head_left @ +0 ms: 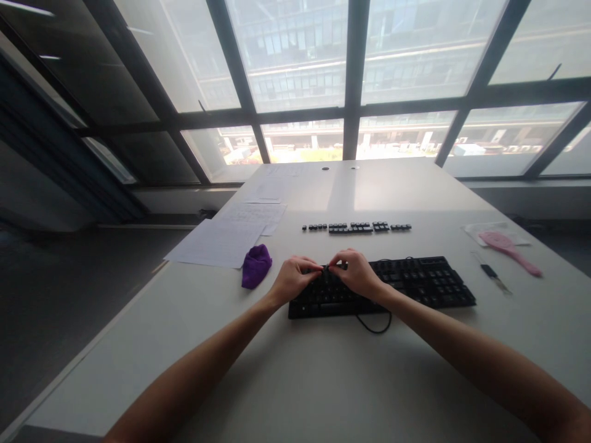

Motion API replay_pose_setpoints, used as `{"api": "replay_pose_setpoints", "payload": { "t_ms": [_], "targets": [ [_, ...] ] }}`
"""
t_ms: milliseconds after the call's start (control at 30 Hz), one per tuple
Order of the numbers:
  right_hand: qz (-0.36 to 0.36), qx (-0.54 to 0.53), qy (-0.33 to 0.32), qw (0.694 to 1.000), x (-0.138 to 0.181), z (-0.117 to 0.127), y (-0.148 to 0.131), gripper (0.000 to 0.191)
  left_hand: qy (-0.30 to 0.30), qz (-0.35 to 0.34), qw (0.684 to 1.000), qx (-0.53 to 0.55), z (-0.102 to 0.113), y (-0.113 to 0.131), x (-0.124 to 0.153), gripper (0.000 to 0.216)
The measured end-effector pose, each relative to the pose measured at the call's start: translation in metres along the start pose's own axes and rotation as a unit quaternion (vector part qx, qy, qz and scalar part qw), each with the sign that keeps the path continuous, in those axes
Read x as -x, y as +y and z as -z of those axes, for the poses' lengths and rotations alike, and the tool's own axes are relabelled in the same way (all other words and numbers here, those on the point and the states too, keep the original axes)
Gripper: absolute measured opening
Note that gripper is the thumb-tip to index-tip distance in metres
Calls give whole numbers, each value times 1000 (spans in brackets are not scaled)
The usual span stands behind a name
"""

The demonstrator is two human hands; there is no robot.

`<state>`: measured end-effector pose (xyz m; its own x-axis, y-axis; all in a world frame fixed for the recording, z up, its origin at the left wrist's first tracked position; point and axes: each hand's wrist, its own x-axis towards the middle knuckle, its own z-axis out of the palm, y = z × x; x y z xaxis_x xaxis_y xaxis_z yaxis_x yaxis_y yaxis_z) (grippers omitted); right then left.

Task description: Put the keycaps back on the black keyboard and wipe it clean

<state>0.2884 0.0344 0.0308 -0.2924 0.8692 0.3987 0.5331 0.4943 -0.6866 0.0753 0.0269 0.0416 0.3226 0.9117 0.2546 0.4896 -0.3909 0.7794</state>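
Note:
A black keyboard (415,286) lies on the white table in front of me, its cable looping out below the near edge. Over its upper left part, my left hand (295,275) is closed in a pinch. My right hand (354,271) pinches from the other side, its fingertips close to those of the left. Something small and dark shows between the two sets of fingertips, too small to make out. Behind the keyboard, loose black keycaps (351,227) are laid out in rows, apart from it.
A purple cloth bundle (257,266) sits left of the keyboard, near paper sheets (221,241). On the right lie a pink hairbrush (508,249) on a clear plastic bag and a small black-handled tool (494,277). Large windows rise beyond the table's far edge.

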Motion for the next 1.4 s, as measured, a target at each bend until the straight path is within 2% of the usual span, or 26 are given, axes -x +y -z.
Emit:
{"api": "replay_pose_setpoints", "payload": {
  "t_ms": [133,367,600,1100,1400],
  "targets": [
    [-2,-16,-7,1000,12,1,2,10,6,1,999,-37,-6,-3,2,11],
    [3,-8,-22,1000,13,-7,8,10,13,-1,999,-53,-11,-9,6,10],
    [48,22,-20,998,16,-10,8,10,32,-22,997,-70,-15,-11,11,10],
    [75,39,-25,996,18,-11,5,14,33,-21,999,-37,-16,-11,11,9],
    [81,57,-28,995,19,-12,6,16,30,-52,997,-56,-16,-9,12,12]
  ]
}}
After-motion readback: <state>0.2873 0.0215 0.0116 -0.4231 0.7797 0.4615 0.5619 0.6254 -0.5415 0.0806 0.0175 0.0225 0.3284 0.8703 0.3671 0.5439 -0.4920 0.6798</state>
